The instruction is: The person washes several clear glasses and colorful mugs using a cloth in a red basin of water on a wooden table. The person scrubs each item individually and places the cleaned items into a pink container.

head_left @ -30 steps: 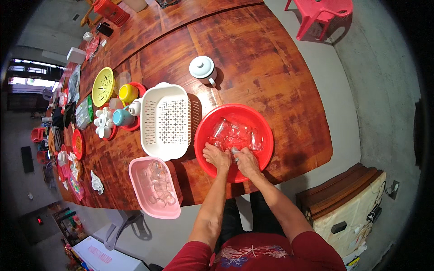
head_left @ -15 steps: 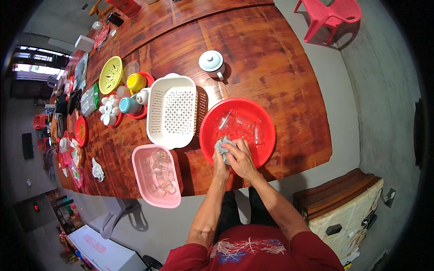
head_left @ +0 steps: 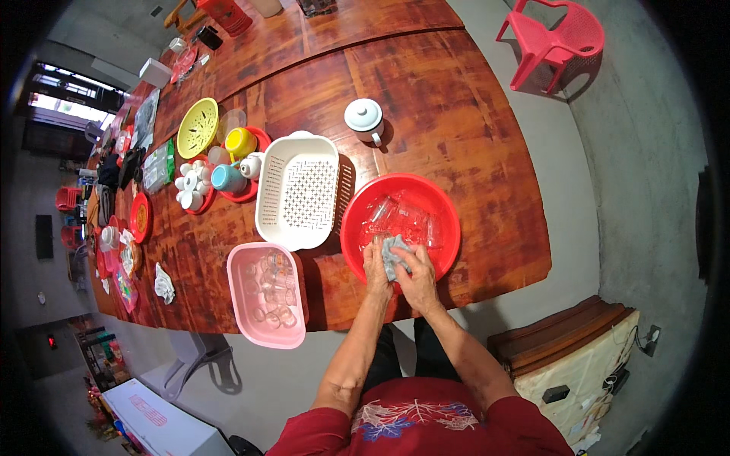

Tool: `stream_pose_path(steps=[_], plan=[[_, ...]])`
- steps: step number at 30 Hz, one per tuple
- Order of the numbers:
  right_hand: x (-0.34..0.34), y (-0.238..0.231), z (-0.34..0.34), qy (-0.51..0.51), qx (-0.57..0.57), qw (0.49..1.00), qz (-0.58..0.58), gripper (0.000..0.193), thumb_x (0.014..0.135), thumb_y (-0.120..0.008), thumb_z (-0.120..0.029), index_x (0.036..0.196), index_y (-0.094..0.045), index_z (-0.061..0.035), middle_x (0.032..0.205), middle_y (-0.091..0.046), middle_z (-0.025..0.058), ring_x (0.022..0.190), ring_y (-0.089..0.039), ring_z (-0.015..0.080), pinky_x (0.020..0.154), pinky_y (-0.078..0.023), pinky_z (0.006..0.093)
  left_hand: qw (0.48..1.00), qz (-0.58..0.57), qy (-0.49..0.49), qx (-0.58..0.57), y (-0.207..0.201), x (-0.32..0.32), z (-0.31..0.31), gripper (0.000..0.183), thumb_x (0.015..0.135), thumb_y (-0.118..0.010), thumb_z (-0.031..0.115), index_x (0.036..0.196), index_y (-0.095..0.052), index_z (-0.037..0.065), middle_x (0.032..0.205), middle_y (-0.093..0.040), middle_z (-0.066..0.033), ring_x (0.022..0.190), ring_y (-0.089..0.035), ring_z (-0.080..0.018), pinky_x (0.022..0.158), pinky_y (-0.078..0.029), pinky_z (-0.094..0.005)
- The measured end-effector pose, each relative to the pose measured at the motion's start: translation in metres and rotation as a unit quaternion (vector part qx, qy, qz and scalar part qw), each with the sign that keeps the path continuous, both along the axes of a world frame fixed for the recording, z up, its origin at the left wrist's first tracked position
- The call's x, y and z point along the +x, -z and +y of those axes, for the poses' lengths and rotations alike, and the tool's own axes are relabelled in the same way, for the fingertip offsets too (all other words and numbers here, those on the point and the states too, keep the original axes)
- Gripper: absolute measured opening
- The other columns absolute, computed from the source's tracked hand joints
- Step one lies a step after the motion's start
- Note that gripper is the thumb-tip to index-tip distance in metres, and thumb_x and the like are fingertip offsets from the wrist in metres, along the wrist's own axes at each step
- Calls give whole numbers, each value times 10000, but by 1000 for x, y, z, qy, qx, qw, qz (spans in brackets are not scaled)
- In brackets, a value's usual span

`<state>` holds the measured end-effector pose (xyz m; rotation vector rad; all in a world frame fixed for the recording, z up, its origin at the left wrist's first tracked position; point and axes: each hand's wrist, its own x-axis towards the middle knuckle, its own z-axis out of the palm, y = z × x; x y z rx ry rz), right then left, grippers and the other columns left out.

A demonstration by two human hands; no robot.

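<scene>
Both hands are together at the near rim of the red basin [head_left: 449,228], working one small thing between them. The left hand [head_left: 375,267] is curled shut on a small item at the basin's edge, and what that item is cannot be made out. The right hand [head_left: 417,275] presses in from the other side, fingers closed on a grey cloth [head_left: 392,253] that is bunched up between the two hands, touching both. Just beyond the fingertips, clear glasses [head_left: 407,216] lie in water inside the basin. To the left of the left hand, touching the basin, sits a white strainer tray [head_left: 298,191]. Nearer the person and further left, a pink tub [head_left: 268,296] holds more small clear glasses, right at the bench [head_left: 456,114] edge. Straight ahead, well beyond the basin, stands a white lidded mug [head_left: 364,118]. Far off to the left are a yellow colander [head_left: 197,128], a yellow cup [head_left: 240,141] and a blue cup [head_left: 226,177] on a red tray. A red chair [head_left: 559,36] stands on the floor past the bench, far to the right.
</scene>
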<state>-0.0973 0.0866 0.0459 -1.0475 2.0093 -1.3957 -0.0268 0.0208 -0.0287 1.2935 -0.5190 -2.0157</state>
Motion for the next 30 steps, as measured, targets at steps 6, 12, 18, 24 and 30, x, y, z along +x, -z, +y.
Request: stream_pose_path(steps=[6, 12, 18, 24, 30], plan=[[-12, 11, -22, 34, -13, 999, -23, 255, 786, -535, -62, 1029, -595, -12, 945, -516, 160, 907, -530, 302, 808, -429, 382, 999, 15, 31, 8, -22, 2, 5, 256, 912, -521, 345, 1047, -482, 131, 931, -566, -13, 821, -582, -123, 644, -520, -270], [-25, 76, -32, 82, 37, 959, -268, 205, 827, -546, -104, 989, -611, 5, 824, -627, 154, 760, -601, 239, 702, -479, 343, 997, -22, 69, -40, -41, -6, 0, 332, 856, -606, 354, 1075, -455, 156, 917, -565, -10, 725, -577, -118, 478, -503, -292], [-14, 102, -11, -56, 217, 971, 85, 386, 744, -598, -114, 1117, -530, -44, 1100, -502, 211, 865, -544, 393, 760, -459, 461, 998, 13, 57, 36, -46, 10, -19, 273, 855, -599, 315, 1046, -498, 149, 879, -575, -23, 684, -581, -153, 470, -487, -294], [-16, 155, 2, -122, 189, 965, 136, 397, 680, -595, -19, 1066, -524, -82, 1047, -492, 213, 801, -528, 390, 729, -459, 461, 992, 51, 63, 92, -16, 10, -24, 437, 795, -581, 503, 1024, -526, 134, 820, -586, -36, 722, -584, -184, 540, -484, -361], [-26, 50, 5, -77, 1, 963, -258, 309, 687, -541, 36, 991, -566, -13, 917, -539, 129, 848, -573, 276, 765, -465, 330, 994, 63, 17, 92, -22, 16, -34, 474, 818, -512, 563, 968, -565, 116, 840, -600, -45, 716, -578, -198, 586, -481, -335]])
